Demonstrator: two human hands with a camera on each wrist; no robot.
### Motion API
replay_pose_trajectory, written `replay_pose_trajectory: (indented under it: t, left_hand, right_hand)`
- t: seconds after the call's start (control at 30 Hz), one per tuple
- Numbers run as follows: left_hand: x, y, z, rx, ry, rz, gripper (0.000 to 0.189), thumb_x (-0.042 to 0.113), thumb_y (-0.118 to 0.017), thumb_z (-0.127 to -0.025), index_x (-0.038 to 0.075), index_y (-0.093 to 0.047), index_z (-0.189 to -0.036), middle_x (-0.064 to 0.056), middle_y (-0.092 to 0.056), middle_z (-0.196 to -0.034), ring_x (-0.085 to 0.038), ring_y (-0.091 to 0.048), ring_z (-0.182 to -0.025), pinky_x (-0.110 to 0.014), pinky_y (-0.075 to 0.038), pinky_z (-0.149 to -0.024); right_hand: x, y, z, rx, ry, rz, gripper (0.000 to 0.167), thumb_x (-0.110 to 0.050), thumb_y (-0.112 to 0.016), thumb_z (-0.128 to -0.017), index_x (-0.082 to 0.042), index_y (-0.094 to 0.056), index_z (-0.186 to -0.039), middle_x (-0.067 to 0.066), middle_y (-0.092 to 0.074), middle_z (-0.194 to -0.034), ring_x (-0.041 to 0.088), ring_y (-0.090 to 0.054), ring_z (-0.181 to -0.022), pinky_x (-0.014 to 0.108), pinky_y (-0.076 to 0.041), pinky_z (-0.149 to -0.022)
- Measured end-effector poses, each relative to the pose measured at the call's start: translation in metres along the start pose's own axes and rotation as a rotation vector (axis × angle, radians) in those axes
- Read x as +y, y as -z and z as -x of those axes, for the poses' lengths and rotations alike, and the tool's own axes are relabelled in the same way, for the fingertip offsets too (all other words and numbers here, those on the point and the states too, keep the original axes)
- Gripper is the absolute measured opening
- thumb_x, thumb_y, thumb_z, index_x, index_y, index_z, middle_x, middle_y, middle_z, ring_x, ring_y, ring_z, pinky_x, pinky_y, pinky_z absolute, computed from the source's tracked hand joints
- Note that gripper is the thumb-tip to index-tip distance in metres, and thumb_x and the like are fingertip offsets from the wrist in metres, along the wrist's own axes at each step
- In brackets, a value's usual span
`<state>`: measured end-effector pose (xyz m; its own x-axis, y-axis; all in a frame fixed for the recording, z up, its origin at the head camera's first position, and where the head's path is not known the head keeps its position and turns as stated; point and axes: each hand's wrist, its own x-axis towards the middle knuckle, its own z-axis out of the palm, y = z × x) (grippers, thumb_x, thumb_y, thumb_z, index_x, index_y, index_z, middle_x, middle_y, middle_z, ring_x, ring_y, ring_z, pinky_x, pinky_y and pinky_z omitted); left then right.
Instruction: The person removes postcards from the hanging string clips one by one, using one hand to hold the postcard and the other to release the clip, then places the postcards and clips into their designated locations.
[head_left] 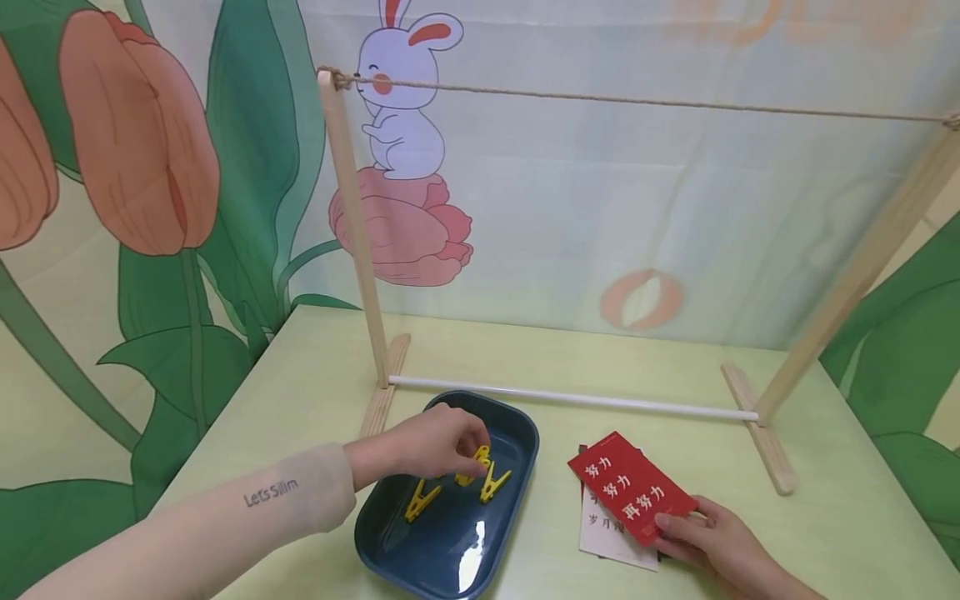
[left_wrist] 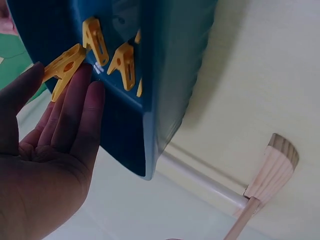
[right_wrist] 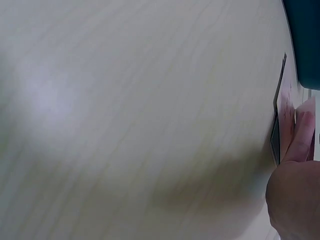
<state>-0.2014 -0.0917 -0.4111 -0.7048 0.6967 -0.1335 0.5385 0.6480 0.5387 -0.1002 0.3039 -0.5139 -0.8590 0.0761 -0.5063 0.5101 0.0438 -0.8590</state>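
Over a dark blue tray (head_left: 397,560), my left hand (head_left: 431,446) pinches a yellow spring clip (left_wrist: 64,66) between thumb and fingers. Several more yellow clips (head_left: 422,502) lie on the tray's floor below the fingertips. To the right of the tray, my right hand (head_left: 720,537) grips a red card (head_left: 628,483) by its near corner, thumb on top. White Chinese characters are printed on that card. Beneath it, partly covered, a white card (head_left: 611,546) with dark writing rests on a small stack on the table.
Behind the tray stands a wooden frame with a left post (head_left: 351,225) and a right post (head_left: 862,275). Twine (head_left: 600,98) runs between the post tops, and a white rod (head_left: 577,397) joins them low down. A printed cloth (head_left: 525,217) hangs behind.
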Motion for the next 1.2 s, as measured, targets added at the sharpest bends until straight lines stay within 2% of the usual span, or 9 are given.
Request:
replay_pose_trajectory:
  t: [0.1,0.2,0.33,0.53,0.67,0.8,0.97,1.07,1.2]
  left_hand:
    - [-0.002,-0.004,0.002,-0.013,-0.004,-0.014,0.027,0.024,-0.086,-0.093,0.008,-0.077,-0.113,0.002,-0.077,-0.096,-0.009,-0.068,-0.081,-0.027,-0.059,-0.076]
    - [-0.003,-0.006,0.004,-0.024,-0.004,-0.012,0.028,0.023,-0.087,-0.092,0.008,-0.077,-0.114,0.000,-0.077,-0.096,-0.008,-0.067,-0.079,-0.026,-0.059,-0.074]
    - [-0.003,-0.008,0.005,-0.044,0.014,-0.006,0.030,0.022,-0.087,-0.092,0.007,-0.077,-0.116,-0.001,-0.078,-0.099,-0.008,-0.068,-0.079,-0.025,-0.059,-0.073]
    - [0.000,-0.013,0.006,-0.067,-0.012,-0.047,0.029,0.021,-0.088,-0.091,0.006,-0.077,-0.113,-0.003,-0.079,-0.096,-0.005,-0.068,-0.076,-0.024,-0.058,-0.074]
    - [0.001,-0.018,0.007,-0.052,-0.022,-0.089,0.025,0.022,-0.089,-0.090,0.005,-0.077,-0.105,0.001,-0.074,-0.083,-0.004,-0.062,-0.067,-0.024,-0.054,-0.068]
    - [0.001,-0.024,0.009,-0.005,0.019,-0.103,0.024,0.024,-0.089,-0.089,0.005,-0.078,-0.098,0.005,-0.066,-0.072,-0.006,-0.057,-0.060,-0.024,-0.050,-0.061]
    - [-0.001,-0.030,0.015,0.050,0.091,-0.099,0.026,0.026,-0.090,-0.088,0.004,-0.079,-0.096,0.004,-0.066,-0.071,-0.006,-0.056,-0.061,-0.026,-0.051,-0.059]
    - [-0.001,-0.033,0.018,0.056,0.122,-0.084,0.027,0.026,-0.090,-0.087,0.003,-0.080,-0.096,0.004,-0.066,-0.069,-0.008,-0.057,-0.060,-0.026,-0.052,-0.058]
    - [-0.001,-0.036,0.020,0.047,0.148,-0.048,0.025,0.022,-0.090,-0.087,0.001,-0.079,-0.093,0.003,-0.062,-0.064,-0.010,-0.058,-0.057,-0.026,-0.052,-0.054]
  right_hand:
    - [-0.001,0.004,0.001,0.021,-0.024,0.003,0.064,-0.028,-0.064,-0.110,0.014,-0.039,-0.151,0.021,-0.070,-0.126,0.028,-0.076,-0.102,0.042,-0.063,-0.090]
    - [-0.003,0.009,0.004,0.009,-0.020,0.002,0.059,-0.029,-0.053,-0.114,0.017,-0.040,-0.150,0.018,-0.077,-0.113,0.031,-0.079,-0.101,0.040,-0.063,-0.089]
    - [-0.003,0.018,0.005,-0.058,-0.009,0.025,0.057,-0.028,-0.047,-0.116,0.018,-0.041,-0.150,0.020,-0.078,-0.111,0.032,-0.079,-0.103,0.038,-0.063,-0.088]
    - [-0.001,0.031,0.003,-0.143,0.003,0.123,0.049,-0.029,-0.053,-0.114,0.016,-0.061,-0.132,0.017,-0.080,-0.104,0.028,-0.080,-0.095,0.035,-0.064,-0.085]
    - [0.001,0.037,0.003,-0.177,0.017,0.186,0.046,-0.030,-0.052,-0.114,0.012,-0.069,-0.121,0.015,-0.080,-0.098,0.025,-0.080,-0.088,0.035,-0.064,-0.081]
    - [0.000,0.038,0.004,-0.190,-0.004,0.282,0.045,-0.032,-0.050,-0.115,0.007,-0.073,-0.116,0.012,-0.079,-0.093,0.024,-0.077,-0.081,0.032,-0.063,-0.076]
    - [-0.001,0.037,0.007,-0.232,-0.029,0.342,0.044,-0.035,-0.053,-0.114,0.003,-0.074,-0.112,0.011,-0.077,-0.087,0.019,-0.072,-0.069,0.026,-0.056,-0.068]
    - [-0.001,0.037,0.008,-0.272,-0.029,0.370,0.044,-0.038,-0.056,-0.112,0.002,-0.075,-0.107,0.010,-0.077,-0.084,0.015,-0.067,-0.064,0.023,-0.054,-0.065]
    - [-0.001,0.038,0.007,-0.327,0.018,0.431,0.044,-0.038,-0.057,-0.112,0.001,-0.074,-0.100,0.007,-0.075,-0.080,0.012,-0.060,-0.059,0.021,-0.049,-0.061]
